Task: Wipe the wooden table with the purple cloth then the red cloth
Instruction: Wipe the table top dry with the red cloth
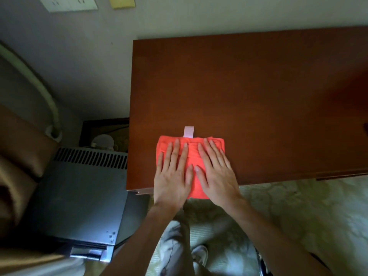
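A folded red cloth (190, 154) lies on the wooden table (249, 92) near its front left corner, its near edge hanging slightly over the table's front edge. A pale pink tag (188, 131) sticks out from the cloth's far side. My left hand (173, 174) lies flat on the left half of the cloth, fingers straight and spread. My right hand (216, 172) presses flat on the right half, fingers straight. A dark purple sliver (366, 128) shows at the table's right edge; it is too cut off to tell if it is the purple cloth.
A dark metal box (79, 196) with a vented top stands on the floor left of the table. A brown seat (18, 156) is at far left. Patterned carpet (298, 212) lies below the table's front edge, with my legs and a shoe (199, 255) there.
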The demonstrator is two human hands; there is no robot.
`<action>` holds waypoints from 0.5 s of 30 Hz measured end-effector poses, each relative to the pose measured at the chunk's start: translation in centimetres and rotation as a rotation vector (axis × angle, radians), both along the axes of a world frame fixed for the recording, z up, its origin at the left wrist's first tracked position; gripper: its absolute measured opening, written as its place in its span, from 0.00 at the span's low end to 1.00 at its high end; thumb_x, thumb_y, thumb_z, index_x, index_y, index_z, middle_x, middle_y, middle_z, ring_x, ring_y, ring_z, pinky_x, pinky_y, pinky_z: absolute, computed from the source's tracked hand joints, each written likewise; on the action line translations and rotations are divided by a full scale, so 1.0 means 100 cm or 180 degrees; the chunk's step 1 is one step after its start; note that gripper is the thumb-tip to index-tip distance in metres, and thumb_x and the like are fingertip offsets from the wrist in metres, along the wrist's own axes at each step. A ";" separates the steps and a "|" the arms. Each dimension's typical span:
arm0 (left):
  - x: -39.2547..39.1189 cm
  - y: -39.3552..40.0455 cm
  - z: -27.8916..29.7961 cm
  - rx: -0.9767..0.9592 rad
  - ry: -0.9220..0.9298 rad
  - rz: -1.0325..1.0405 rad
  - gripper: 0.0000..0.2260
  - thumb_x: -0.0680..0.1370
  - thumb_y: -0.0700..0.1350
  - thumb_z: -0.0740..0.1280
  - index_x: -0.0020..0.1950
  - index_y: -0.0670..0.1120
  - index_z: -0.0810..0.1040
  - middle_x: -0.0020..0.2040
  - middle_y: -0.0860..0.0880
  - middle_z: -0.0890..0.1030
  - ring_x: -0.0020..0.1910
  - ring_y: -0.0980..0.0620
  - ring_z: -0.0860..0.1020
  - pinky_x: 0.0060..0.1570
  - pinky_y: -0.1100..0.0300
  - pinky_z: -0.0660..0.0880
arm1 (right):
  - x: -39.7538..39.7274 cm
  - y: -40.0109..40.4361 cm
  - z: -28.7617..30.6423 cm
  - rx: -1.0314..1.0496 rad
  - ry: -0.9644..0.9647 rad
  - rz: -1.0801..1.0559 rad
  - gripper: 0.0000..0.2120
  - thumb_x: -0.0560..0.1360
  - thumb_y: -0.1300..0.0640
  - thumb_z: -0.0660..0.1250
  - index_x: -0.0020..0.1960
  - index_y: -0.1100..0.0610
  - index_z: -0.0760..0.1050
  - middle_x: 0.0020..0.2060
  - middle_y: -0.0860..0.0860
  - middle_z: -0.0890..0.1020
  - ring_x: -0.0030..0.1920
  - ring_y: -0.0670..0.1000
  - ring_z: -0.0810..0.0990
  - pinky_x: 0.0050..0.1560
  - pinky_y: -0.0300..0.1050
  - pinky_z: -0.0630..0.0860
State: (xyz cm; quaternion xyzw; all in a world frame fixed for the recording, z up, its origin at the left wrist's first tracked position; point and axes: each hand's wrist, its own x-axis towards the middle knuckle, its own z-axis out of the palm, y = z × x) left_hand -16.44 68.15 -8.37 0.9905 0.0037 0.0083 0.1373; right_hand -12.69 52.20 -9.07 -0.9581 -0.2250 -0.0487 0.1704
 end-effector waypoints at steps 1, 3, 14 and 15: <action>0.002 0.000 -0.001 -0.0007 -0.0012 0.0017 0.27 0.86 0.55 0.47 0.84 0.48 0.51 0.84 0.47 0.52 0.83 0.51 0.46 0.80 0.43 0.52 | 0.003 0.000 -0.001 0.0004 0.0002 -0.0007 0.28 0.86 0.48 0.56 0.82 0.59 0.60 0.82 0.55 0.60 0.83 0.52 0.53 0.80 0.57 0.59; 0.011 0.002 -0.001 -0.0040 -0.0031 0.0007 0.26 0.86 0.55 0.48 0.84 0.48 0.52 0.84 0.47 0.52 0.83 0.51 0.46 0.80 0.43 0.52 | 0.012 0.000 -0.001 -0.0003 0.0024 0.0007 0.28 0.86 0.48 0.56 0.82 0.58 0.59 0.82 0.55 0.60 0.83 0.52 0.52 0.81 0.56 0.58; 0.205 0.013 -0.006 0.0000 -0.0177 -0.0015 0.27 0.85 0.56 0.48 0.83 0.49 0.53 0.84 0.46 0.54 0.83 0.49 0.49 0.81 0.46 0.47 | 0.201 0.011 -0.002 0.0210 0.0085 -0.0088 0.30 0.83 0.44 0.51 0.81 0.58 0.62 0.81 0.56 0.62 0.82 0.53 0.56 0.82 0.54 0.55; 0.230 0.015 -0.007 0.0034 -0.0193 -0.0012 0.27 0.84 0.56 0.47 0.83 0.49 0.54 0.83 0.46 0.54 0.83 0.49 0.49 0.81 0.46 0.47 | 0.226 0.014 -0.001 0.0216 0.0086 -0.0118 0.31 0.83 0.43 0.51 0.81 0.58 0.62 0.81 0.56 0.62 0.82 0.54 0.57 0.82 0.53 0.55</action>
